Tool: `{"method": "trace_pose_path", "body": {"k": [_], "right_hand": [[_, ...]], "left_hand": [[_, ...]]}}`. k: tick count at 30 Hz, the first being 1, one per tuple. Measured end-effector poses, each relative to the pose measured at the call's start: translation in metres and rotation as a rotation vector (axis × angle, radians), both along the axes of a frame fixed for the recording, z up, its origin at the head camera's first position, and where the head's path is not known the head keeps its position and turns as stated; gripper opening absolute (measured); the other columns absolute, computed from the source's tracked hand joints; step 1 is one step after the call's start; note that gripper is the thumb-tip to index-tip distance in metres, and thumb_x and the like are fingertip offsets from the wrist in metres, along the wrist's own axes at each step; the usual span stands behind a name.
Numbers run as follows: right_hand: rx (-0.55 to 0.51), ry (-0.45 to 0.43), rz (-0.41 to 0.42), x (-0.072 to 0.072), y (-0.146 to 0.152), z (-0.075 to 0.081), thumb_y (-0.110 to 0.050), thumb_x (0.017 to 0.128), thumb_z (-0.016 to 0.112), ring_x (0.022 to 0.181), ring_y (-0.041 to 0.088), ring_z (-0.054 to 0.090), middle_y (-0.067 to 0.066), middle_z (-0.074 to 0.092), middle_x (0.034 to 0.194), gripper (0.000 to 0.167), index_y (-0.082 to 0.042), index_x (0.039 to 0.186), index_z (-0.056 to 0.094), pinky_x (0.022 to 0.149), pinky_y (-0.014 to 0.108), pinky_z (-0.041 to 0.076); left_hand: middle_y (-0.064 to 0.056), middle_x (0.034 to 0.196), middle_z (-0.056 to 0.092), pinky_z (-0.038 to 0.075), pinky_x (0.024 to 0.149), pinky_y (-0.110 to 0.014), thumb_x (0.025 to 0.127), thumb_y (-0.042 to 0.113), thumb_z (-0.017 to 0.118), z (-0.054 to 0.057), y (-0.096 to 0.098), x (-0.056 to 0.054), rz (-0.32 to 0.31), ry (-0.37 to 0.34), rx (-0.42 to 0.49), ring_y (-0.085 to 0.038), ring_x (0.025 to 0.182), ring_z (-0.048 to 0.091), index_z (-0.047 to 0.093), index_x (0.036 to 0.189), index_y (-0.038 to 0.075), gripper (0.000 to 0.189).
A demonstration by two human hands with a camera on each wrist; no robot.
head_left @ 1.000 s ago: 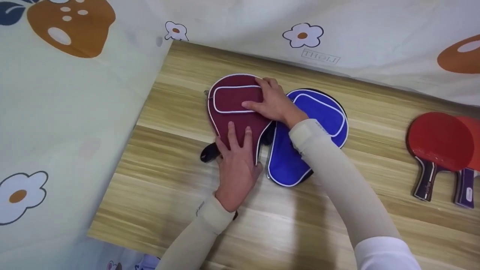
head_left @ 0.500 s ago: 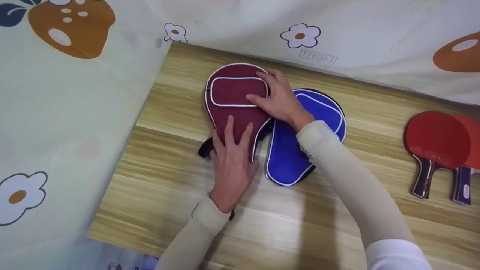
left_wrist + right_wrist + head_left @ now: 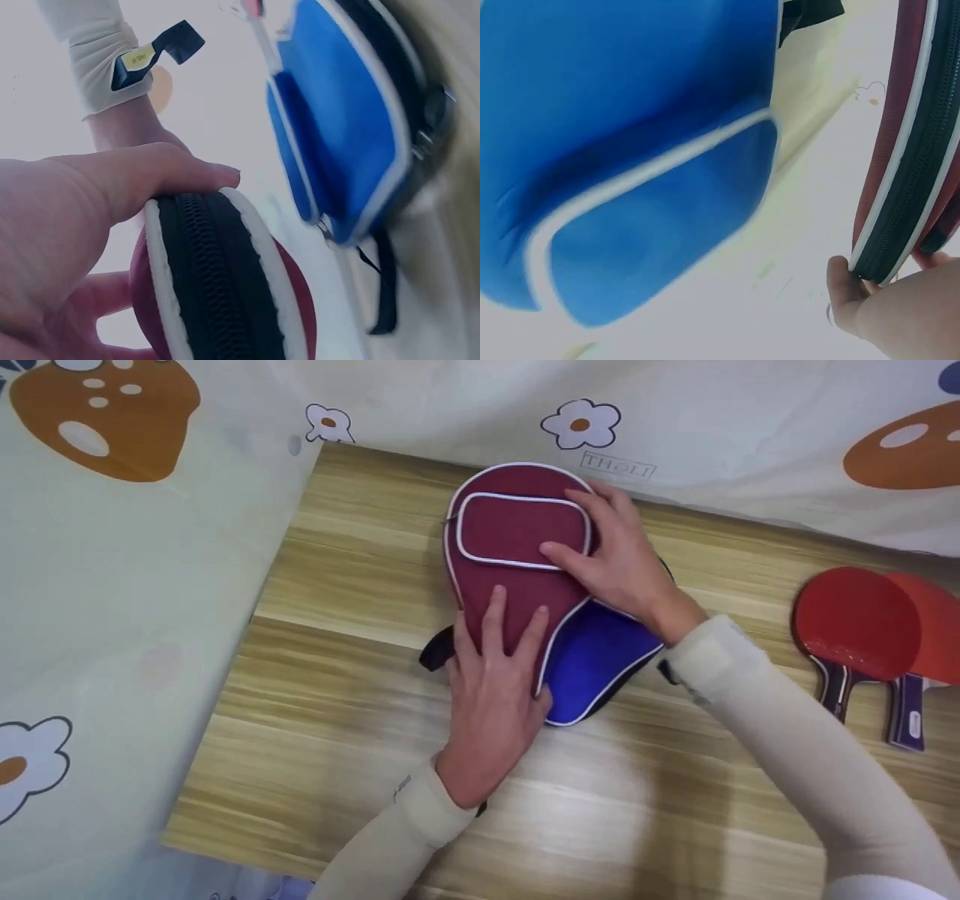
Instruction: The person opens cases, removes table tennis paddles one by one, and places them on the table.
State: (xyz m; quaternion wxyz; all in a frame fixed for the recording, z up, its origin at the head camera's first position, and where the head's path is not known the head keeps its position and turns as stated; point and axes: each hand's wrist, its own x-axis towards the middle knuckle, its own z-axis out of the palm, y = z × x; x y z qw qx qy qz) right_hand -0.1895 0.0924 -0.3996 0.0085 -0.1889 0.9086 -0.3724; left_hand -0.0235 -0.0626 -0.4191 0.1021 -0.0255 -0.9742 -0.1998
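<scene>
Wood-grain table (image 3: 337, 750), printed cloth (image 3: 465, 397) beyond. Maroon case (image 3: 521, 577) is held over the blue case (image 3: 600, 652): left hand (image 3: 491, 709) grips the lower end, fingers spread; right hand (image 3: 630, 559), fingers curled, grips the side. Probably light, padded, semi-stiff; rim is best hold. Wrist views show the zipper (image 3: 214, 277) and air between cases; head view doesn't.

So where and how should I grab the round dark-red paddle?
Probably by its narrow dark handle, from the person's side: the handle points that way and looks slim enough to wrap around, while the wide flat blade overlaps the orange-red paddle. The beige right sleeve hides the handle's tip.
</scene>
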Motion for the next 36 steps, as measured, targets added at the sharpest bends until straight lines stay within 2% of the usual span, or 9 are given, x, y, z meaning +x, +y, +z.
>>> {"method": "trace_pose_path", "body": {"k": [6, 14, 16, 18, 21, 23, 26, 29, 36], "right_hand": [[-0.042, 0.011, -0.074, 0.020, 0.040, 0.002, -0.039, 0.087, 0.079, 0.143, 0.033, 0.042, 0.018, 0.040, 0.155, 0.073, -0.008, 0.148, 0.053, 0.121, 0.050, 0.034], [-0.041, -0.046, -0.134, 0.051, 0.079, -0.007, -0.032, 0.087, 0.080, 0.140, 0.037, 0.042, 0.019, 0.039, 0.156, 0.070, -0.008, 0.147, 0.054, 0.114, 0.055, 0.038], [-0.034, -0.056, -0.141, 0.058, 0.086, -0.009, -0.031, 0.087, 0.080, 0.139, 0.038, 0.043, 0.019, 0.039, 0.156, 0.070, -0.008, 0.147, 0.053, 0.112, 0.046, 0.041], [-0.026, -0.073, -0.149, 0.063, 0.092, -0.010, -0.031, 0.088, 0.080, 0.137, 0.038, 0.045, 0.019, 0.037, 0.157, 0.070, -0.009, 0.148, 0.053, 0.110, 0.046, 0.043], [-0.006, -0.105, -0.155, 0.066, 0.098, -0.015, -0.034, 0.088, 0.080, 0.135, 0.037, 0.047, 0.017, 0.036, 0.158, 0.072, -0.011, 0.150, 0.051, 0.107, 0.035, 0.046], [0.000, -0.121, -0.150, 0.065, 0.100, -0.019, -0.035, 0.088, 0.080, 0.135, 0.038, 0.047, 0.017, 0.036, 0.158, 0.073, -0.011, 0.150, 0.051, 0.108, 0.043, 0.047], [-0.002, -0.129, -0.139, 0.065, 0.102, -0.027, -0.035, 0.088, 0.080, 0.136, 0.039, 0.046, 0.018, 0.037, 0.157, 0.073, -0.009, 0.150, 0.051, 0.110, 0.046, 0.046], [-0.020, -0.121, -0.124, 0.064, 0.104, -0.034, -0.033, 0.088, 0.080, 0.137, 0.042, 0.044, 0.022, 0.037, 0.156, 0.072, -0.006, 0.148, 0.051, 0.111, 0.059, 0.042], [-0.024, -0.140, -0.142, 0.064, 0.112, -0.049, -0.032, 0.087, 0.081, 0.140, 0.038, 0.042, 0.019, 0.037, 0.157, 0.072, -0.008, 0.148, 0.051, 0.113, 0.058, 0.040]], "left_hand": [[-0.014, 0.165, 0.030, 0.054, 0.090, -0.063, 0.073, 0.032, 0.090, 0.000, 0.020, 0.008, -0.107, 0.068, -0.036, -0.057, 0.142, 0.036, 0.049, 0.151, 0.031, 0.088], [-0.015, 0.164, 0.031, 0.057, 0.088, -0.059, 0.073, 0.040, 0.089, -0.008, 0.043, 0.026, -0.196, 0.047, -0.088, -0.059, 0.139, 0.040, 0.049, 0.151, 0.031, 0.088], [-0.015, 0.164, 0.031, 0.058, 0.087, -0.058, 0.074, 0.040, 0.089, -0.010, 0.047, 0.030, -0.212, 0.040, -0.103, -0.060, 0.139, 0.040, 0.048, 0.151, 0.031, 0.088], [-0.014, 0.163, 0.031, 0.058, 0.084, -0.056, 0.074, 0.040, 0.089, -0.012, 0.051, 0.032, -0.221, 0.042, -0.115, -0.060, 0.138, 0.041, 0.048, 0.150, 0.031, 0.087], [-0.014, 0.163, 0.032, 0.059, 0.083, -0.055, 0.075, 0.039, 0.087, -0.017, 0.056, 0.034, -0.236, 0.045, -0.139, -0.061, 0.137, 0.041, 0.049, 0.150, 0.031, 0.084], [-0.014, 0.162, 0.034, 0.059, 0.081, -0.054, 0.076, 0.038, 0.086, -0.021, 0.058, 0.034, -0.239, 0.054, -0.158, -0.062, 0.136, 0.042, 0.050, 0.149, 0.031, 0.082], [-0.014, 0.161, 0.035, 0.059, 0.079, -0.052, 0.077, 0.038, 0.085, -0.026, 0.060, 0.034, -0.246, 0.055, -0.181, -0.062, 0.135, 0.043, 0.051, 0.149, 0.031, 0.079], [-0.014, 0.161, 0.035, 0.059, 0.079, -0.051, 0.077, 0.039, 0.085, -0.031, 0.061, 0.034, -0.250, 0.042, -0.193, -0.062, 0.135, 0.044, 0.050, 0.149, 0.031, 0.080], [-0.013, 0.161, 0.037, 0.059, 0.078, -0.048, 0.077, 0.043, 0.084, -0.041, 0.068, 0.036, -0.244, 0.056, -0.233, -0.061, 0.135, 0.045, 0.052, 0.148, 0.033, 0.079]]}}
